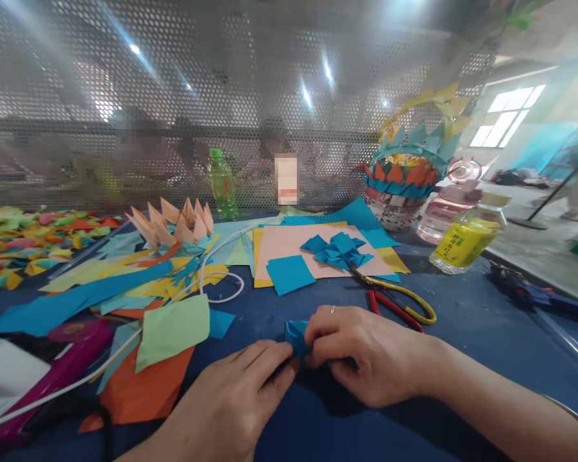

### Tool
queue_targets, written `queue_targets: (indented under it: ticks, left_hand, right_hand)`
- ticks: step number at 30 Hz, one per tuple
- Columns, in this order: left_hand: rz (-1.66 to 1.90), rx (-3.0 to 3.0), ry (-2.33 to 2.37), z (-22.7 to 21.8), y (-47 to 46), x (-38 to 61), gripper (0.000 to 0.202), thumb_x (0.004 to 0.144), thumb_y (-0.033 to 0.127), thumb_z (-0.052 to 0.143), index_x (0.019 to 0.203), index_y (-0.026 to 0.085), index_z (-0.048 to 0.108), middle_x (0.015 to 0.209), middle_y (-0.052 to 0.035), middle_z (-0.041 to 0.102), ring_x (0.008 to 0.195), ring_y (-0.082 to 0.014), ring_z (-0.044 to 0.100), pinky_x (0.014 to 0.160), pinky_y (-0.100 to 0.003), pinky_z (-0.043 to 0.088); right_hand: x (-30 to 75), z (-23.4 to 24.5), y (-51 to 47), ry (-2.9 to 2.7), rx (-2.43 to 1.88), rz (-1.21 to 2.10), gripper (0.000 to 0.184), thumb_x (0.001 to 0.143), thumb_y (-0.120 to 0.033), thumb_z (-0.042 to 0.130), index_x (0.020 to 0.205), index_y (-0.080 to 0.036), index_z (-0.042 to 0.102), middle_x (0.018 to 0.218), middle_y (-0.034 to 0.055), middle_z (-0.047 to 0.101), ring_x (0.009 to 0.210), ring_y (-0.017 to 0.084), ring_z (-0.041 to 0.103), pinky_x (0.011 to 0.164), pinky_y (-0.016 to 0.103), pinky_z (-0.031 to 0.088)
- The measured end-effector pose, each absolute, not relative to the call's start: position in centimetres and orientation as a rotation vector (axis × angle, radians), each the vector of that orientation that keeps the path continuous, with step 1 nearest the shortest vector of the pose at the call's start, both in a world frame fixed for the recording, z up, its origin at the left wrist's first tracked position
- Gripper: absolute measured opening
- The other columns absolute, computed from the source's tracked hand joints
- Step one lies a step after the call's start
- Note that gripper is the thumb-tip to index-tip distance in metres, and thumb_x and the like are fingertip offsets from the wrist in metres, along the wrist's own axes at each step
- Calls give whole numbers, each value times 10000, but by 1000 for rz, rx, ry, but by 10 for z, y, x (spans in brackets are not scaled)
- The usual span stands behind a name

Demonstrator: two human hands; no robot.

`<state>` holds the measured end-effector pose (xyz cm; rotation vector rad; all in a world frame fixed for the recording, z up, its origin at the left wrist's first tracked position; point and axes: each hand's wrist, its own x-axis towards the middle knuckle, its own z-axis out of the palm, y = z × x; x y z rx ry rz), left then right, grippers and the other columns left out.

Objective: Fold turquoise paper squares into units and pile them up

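Between my two hands, low over the dark blue table, is a small piece of blue paper point(296, 333), partly folded and partly hidden by my fingers. My left hand point(250, 378) presses its fingertips on the near left edge of that paper. From the right, my right hand point(360, 350), with a ring on one finger, pinches the paper's right side. Beyond them lie a flat blue paper square point(290, 274) and a pile of folded blue paper pieces point(340, 249) on pink sheets point(274, 240). Scissors point(399, 301) with red and yellow handles rest close to my right hand.
Paper scraps point(173, 333) and a purple glue-gun-like tool point(84, 333) with a white cable crowd the left. At the back stand a green bottle point(222, 186), a peach paper crown-like ring point(173, 224), a paper basket point(397, 199) and a yellow-labelled bottle point(469, 237). Pliers-like tool point(539, 292) lies right.
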<state>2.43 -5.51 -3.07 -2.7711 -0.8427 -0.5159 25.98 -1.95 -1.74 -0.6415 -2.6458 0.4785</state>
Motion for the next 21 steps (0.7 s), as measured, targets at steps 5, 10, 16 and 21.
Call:
queue_targets:
  ticks: [5, 10, 16, 21]
  left_hand:
    - [-555, -2707, -767, -33, -56, 24, 476, 798, -16, 325, 1097, 147, 658, 1095, -61, 695, 1007, -195, 623, 902, -279, 509]
    - [-566, -2664, -713, -31, -55, 22, 443, 854, -12, 314, 1052, 141, 680, 1067, -49, 718, 975, -184, 639, 897, -259, 506]
    - [-634, -2671, -763, -32, -56, 22, 466, 833, -17, 306, 1028, 144, 698, 1049, -51, 721, 945, -186, 645, 815, -255, 532]
    - [-662, -2728, -794, -35, -54, 19, 496, 803, -30, 319, 1067, 165, 690, 1086, -39, 708, 983, -180, 635, 828, -250, 519]
  right_hand:
    - [260, -18, -19, -2677, -619, 372, 261, 713, 27, 499, 785, -112, 708, 852, 73, 643, 783, 167, 582, 683, 265, 464]
    - [260, -17, -20, -2710, -656, 341, 215, 711, 2, 507, 723, -119, 685, 819, 72, 640, 764, 174, 575, 674, 277, 462]
    - [264, -17, -16, -2608, -616, 372, 226, 673, 20, 481, 704, -134, 644, 829, 66, 640, 771, 171, 569, 677, 274, 463]
    - [265, -13, -9, -2547, -723, 390, 471, 668, 99, 376, 949, -142, 667, 1039, 100, 604, 979, 186, 549, 883, 335, 454]
